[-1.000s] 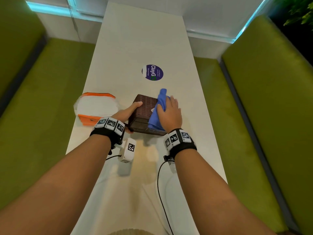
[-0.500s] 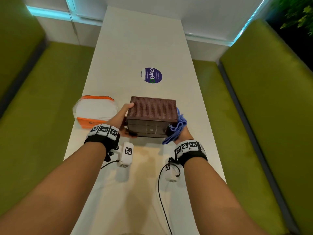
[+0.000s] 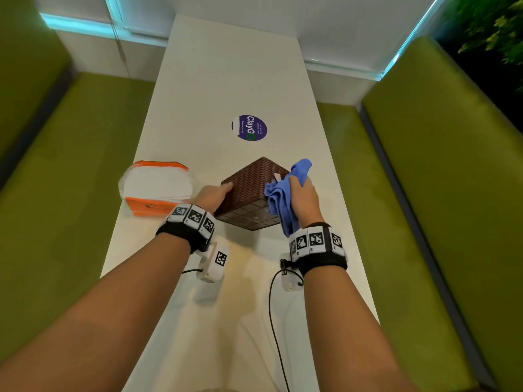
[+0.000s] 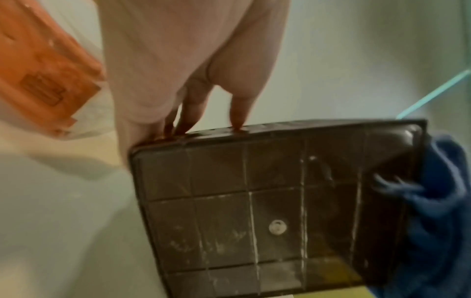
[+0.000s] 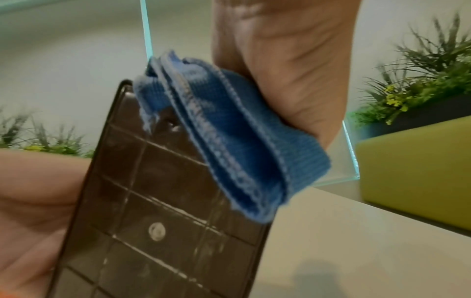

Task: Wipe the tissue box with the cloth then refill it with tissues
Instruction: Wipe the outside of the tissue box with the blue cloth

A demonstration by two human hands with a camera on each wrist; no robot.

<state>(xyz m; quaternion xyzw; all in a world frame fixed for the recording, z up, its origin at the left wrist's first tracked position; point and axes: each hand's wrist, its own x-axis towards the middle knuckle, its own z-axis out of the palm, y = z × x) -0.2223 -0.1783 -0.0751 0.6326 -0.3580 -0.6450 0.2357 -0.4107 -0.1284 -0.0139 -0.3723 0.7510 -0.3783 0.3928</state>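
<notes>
The brown woven tissue box (image 3: 249, 185) is tilted above the white table (image 3: 235, 80), its gridded underside (image 4: 254, 211) facing me. My left hand (image 3: 215, 195) holds its left side, fingers (image 4: 191, 113) curled over the edge. My right hand (image 3: 304, 199) grips the bunched blue cloth (image 3: 283, 196) against the box's right side; the cloth (image 5: 229, 137) drapes over the underside (image 5: 158, 221) corner. A small white tissue tip shows beside the cloth. The pack of white tissues (image 3: 157, 185) in orange wrapping lies on the table to the left of the box.
A round purple sticker (image 3: 249, 127) is stuck to the table beyond the box. Green upholstered benches (image 3: 438, 193) flank the table on both sides. Cables and white sensor units hang under both wrists. Potted plants (image 5: 420, 84) stand behind the right bench.
The box has been turned and tilted, one corner now toward me. My right hand with the cloth rose from the box's lower right side to its upper right face.
</notes>
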